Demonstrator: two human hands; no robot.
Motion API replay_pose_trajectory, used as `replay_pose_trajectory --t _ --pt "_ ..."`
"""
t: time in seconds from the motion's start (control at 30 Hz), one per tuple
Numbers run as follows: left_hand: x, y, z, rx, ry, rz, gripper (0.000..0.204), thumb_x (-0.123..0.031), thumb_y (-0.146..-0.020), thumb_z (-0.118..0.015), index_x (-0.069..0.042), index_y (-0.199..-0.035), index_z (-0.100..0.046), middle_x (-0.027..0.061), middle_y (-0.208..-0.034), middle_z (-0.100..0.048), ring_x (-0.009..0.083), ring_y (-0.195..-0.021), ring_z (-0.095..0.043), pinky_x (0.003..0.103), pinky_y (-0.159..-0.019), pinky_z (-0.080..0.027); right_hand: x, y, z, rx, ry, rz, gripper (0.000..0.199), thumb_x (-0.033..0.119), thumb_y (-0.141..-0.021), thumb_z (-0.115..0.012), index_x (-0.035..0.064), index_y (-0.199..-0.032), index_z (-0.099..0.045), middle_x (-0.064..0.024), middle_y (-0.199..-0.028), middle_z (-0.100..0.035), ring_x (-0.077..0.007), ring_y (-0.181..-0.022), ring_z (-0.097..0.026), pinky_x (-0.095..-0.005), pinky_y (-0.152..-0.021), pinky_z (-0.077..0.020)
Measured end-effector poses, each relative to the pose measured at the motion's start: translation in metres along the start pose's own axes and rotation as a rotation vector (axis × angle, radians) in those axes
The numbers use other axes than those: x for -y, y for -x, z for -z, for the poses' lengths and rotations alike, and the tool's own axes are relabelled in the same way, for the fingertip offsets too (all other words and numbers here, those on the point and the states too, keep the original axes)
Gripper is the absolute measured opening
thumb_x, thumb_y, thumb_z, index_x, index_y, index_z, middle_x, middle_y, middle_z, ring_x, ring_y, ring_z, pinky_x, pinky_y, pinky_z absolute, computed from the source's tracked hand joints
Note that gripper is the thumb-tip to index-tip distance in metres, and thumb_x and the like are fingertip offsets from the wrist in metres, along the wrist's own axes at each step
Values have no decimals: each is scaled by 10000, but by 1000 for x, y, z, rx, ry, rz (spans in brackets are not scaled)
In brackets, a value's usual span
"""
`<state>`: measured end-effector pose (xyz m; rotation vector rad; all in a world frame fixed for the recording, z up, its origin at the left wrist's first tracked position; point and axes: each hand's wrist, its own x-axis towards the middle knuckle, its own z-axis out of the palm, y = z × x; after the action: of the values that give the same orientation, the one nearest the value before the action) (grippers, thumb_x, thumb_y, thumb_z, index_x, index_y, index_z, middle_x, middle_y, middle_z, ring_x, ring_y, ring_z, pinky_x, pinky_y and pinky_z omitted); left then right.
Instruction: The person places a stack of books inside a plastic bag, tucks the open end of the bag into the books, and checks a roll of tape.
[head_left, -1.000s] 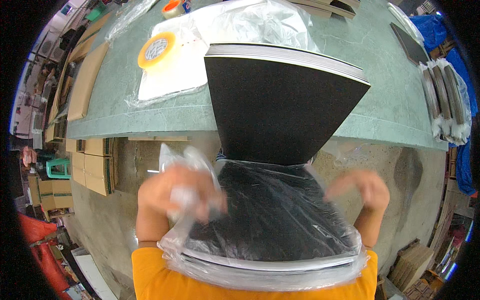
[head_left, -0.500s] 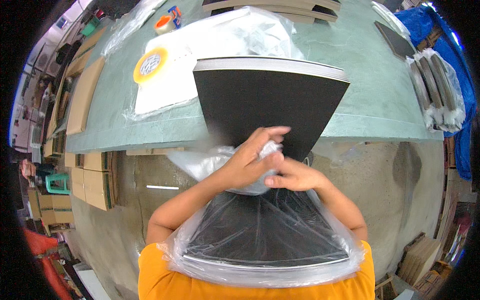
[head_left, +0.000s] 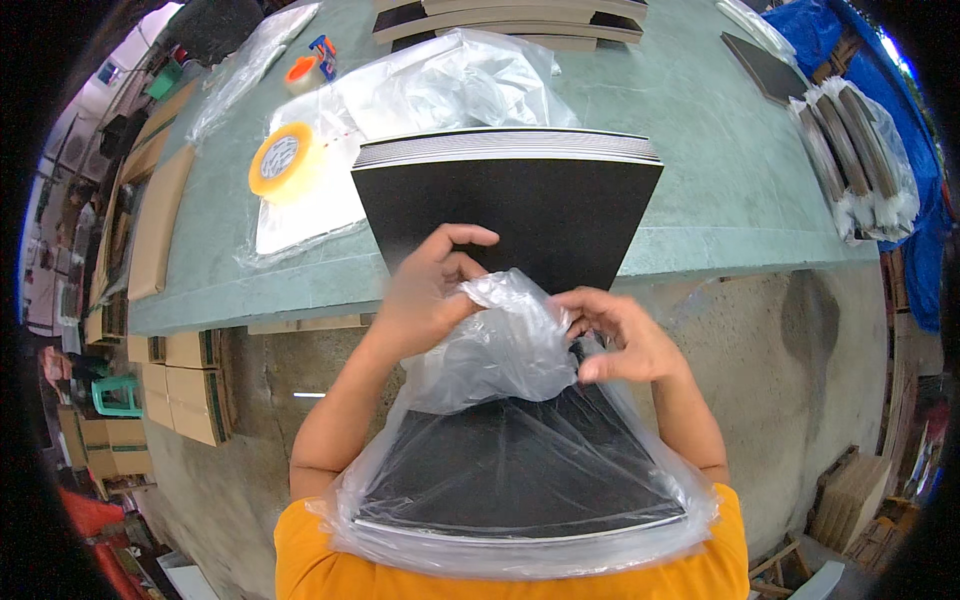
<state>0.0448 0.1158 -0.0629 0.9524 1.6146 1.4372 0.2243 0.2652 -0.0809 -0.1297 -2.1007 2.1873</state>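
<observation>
A black panel inside a clear plastic bag [head_left: 490, 360] leans against my body, its lower edge at my waist. The bag's loose top is gathered and crumpled between my hands. My left hand [head_left: 425, 290] pinches the upper edge of the plastic between thumb and fingers, its index finger stretched out. Beside the bag's right side, my right hand [head_left: 630, 335] has its fingers curved and its thumb apart, touching the loose plastic. Beyond both hands, a thick stack of black panels [head_left: 510, 195] with pale edges leans at the table edge.
On the green table [head_left: 720, 190] lie a wide roll of clear tape [head_left: 283, 163], an orange tape dispenser [head_left: 303, 75] and crumpled plastic sheets [head_left: 460, 85]. Bagged panels [head_left: 855, 155] sit at the right; more boards [head_left: 510, 22] are stacked at the back. Cardboard boxes [head_left: 185, 390] stand left.
My hands, crossed close together over the bunched plastic before, have come apart. The left moved left with the bag's edge, the right moved right, and the gathered plastic has spread between them.
</observation>
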Motion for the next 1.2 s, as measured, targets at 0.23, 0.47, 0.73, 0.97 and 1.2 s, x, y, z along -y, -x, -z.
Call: replay_pose_trajectory --t 0.23,0.47,0.73,0.97,1.2 --pt "-20 11 -3 -161 -716 -348 377 -91 -648 -690 -36 -991 -545 74 -869 -548 116 -751 -518 221 -611 -415 20 -6 -1 -241 -6 -243 127 108 -711 -676 7 -743 -606 -11 -692 -591 -47 -601 -511 -189 -543 -399" --pt "18 19 -11 -25 -384 -238 261 -77 -666 -655 -30 -918 -605 70 -762 -579 132 -711 -523 243 -613 -409 -16 -12 -6 -247 -784 -22 125 118 -772 -604 10 -826 -571 -70 -742 -608 -107 -619 -564 -233 -576 -456" --pt "1 45 68 -778 -159 -267 169 -56 -731 -525 -14 -893 -503 74 -696 -541 123 -649 -533 230 -582 -435 -14 21 22 -240 -654 -326 199 130 -781 -590 -20 -908 -558 -106 -788 -616 -151 -698 -598 -278 -661 -493" --pt "-30 21 -27 131 -163 -148 109 -104 -697 -643 -41 -712 -555 10 -662 -542 70 -609 -483 226 -527 -387 -1 -17 -32 -80 -928 -118 165 169 -798 -580 18 -857 -550 -52 -762 -583 -128 -665 -563 -260 -620 -466" --pt "9 33 96 -528 -736 -34 113 -91 -709 -618 -25 -782 -563 42 -735 -571 100 -689 -510 242 -632 -424 -11 11 4 -191 -843 -89 142 156 -803 -572 29 -745 -550 -55 -794 -567 -126 -716 -535 -263 -652 -434"
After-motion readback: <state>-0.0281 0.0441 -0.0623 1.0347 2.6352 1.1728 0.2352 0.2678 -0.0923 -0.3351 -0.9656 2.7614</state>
